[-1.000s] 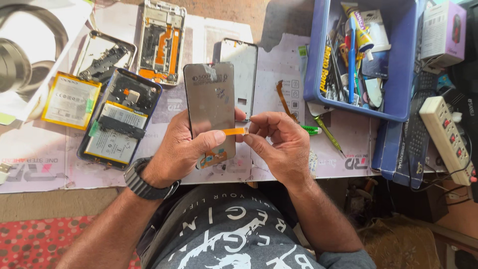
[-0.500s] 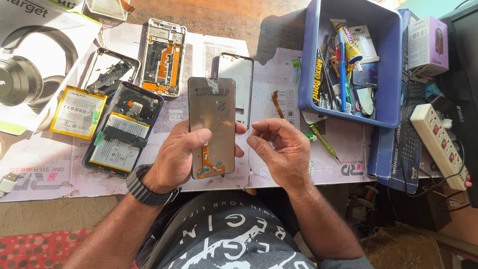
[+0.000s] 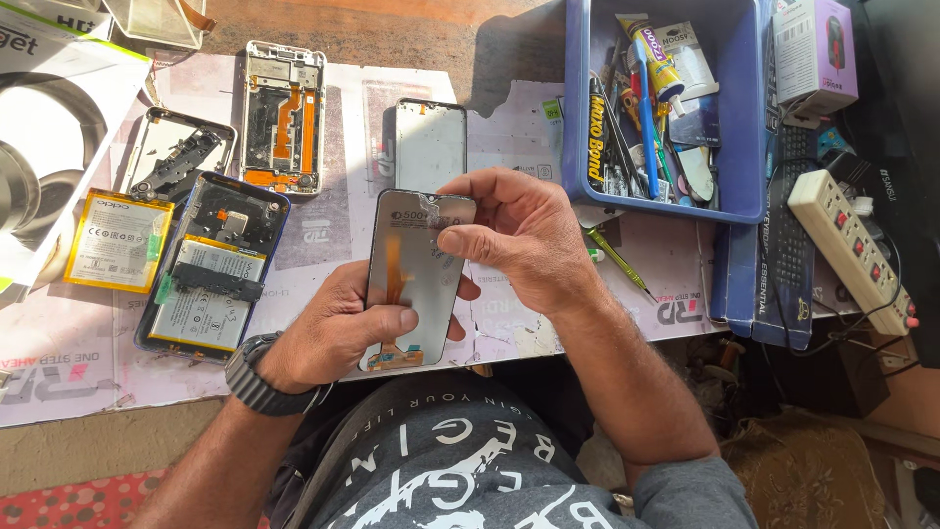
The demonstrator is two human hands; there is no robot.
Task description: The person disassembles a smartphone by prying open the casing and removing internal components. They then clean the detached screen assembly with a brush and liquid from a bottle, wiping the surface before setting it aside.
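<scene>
Above the person's lap, at the near edge of the work mat (image 3: 323, 245), a phone screen panel (image 3: 411, 279) is held back-side up. Left hand (image 3: 338, 333) grips its lower part, thumb across the back; right hand (image 3: 519, 235) is closed on the top corner, fingertips pinching film there. Such a panel is probably thin, light, stiff yet brittle, with a delicate orange ribbon cable, so holding by the long edges seems safest. Left of the panel lies an opened phone (image 3: 211, 269); right of it, farther back, stands a blue tool tray (image 3: 744, 118).
</scene>
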